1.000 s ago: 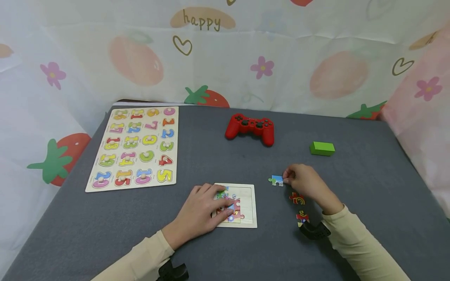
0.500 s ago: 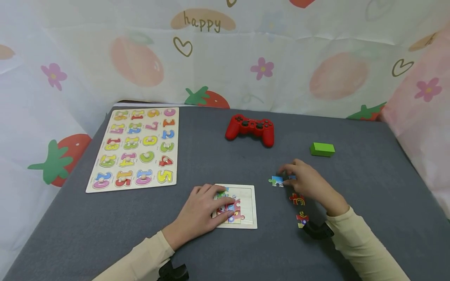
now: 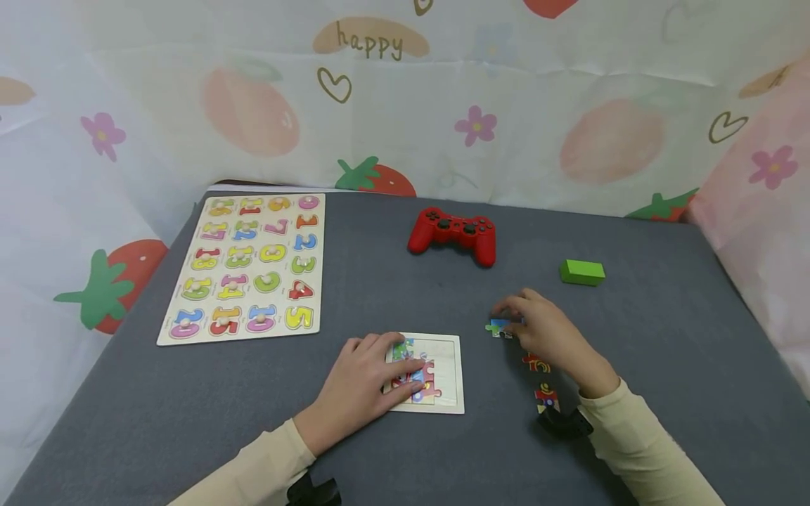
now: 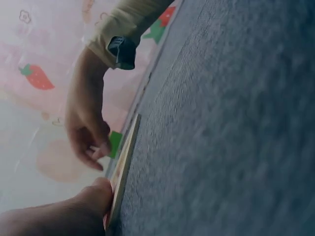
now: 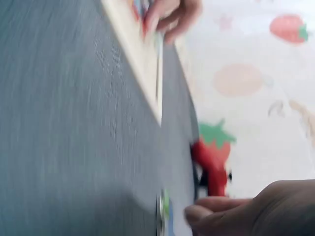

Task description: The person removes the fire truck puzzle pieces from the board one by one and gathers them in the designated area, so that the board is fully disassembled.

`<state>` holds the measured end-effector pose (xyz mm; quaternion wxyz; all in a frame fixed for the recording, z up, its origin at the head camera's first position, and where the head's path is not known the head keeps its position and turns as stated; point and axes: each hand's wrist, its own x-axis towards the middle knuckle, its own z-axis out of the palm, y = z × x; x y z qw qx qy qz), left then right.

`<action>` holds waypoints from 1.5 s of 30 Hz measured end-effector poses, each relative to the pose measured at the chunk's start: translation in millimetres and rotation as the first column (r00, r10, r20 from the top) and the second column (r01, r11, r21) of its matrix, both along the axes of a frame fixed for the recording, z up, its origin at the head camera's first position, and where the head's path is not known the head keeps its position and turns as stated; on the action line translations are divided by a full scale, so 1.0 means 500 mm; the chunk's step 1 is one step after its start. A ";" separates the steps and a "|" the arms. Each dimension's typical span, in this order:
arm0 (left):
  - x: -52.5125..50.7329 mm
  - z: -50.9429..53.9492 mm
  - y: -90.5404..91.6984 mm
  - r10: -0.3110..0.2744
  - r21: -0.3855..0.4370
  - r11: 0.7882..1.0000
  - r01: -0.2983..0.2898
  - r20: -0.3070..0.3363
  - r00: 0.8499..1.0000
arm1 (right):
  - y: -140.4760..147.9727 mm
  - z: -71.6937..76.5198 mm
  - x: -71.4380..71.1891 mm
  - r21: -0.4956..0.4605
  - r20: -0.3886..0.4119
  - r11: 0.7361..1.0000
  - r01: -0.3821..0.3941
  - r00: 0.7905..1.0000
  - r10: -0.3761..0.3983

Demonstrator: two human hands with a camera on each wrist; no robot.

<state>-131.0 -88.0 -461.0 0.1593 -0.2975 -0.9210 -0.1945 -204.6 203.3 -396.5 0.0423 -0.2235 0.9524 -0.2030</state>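
My left hand (image 3: 362, 379) rests on a small wooden puzzle tray (image 3: 452, 376), its fingers spread over the joined jigsaw pieces (image 3: 429, 383) and partly hiding them. The tray's right side shows bare wood. To the right, my right hand (image 3: 547, 334) is over a blue and green jigsaw piece (image 3: 496, 327), its fingers covering that piece's right part. In the left wrist view the thumb and fingers of the right hand are slightly bent, with a gap between them. Two red jigsaw pieces, an upper one (image 3: 536, 362) and a lower one (image 3: 547, 397), lie below that hand.
A wooden number board (image 3: 253, 299) lies at the left back. A red game controller (image 3: 453, 235) is at the back middle, and a green block (image 3: 582, 272) sits to its right. Dark grey cloth (image 3: 209, 407) covers the table, with a printed curtain behind.
My right hand has let go at the right of the blue and green piece, its fingers spreading, then shifted left over that piece. The left hand stays on the tray.
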 end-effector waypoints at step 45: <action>0.000 0.002 0.010 0.174 0.265 0.927 -0.265 0.322 0.931 | -0.216 -0.044 0.051 -0.211 0.121 0.971 -0.116 0.982 0.144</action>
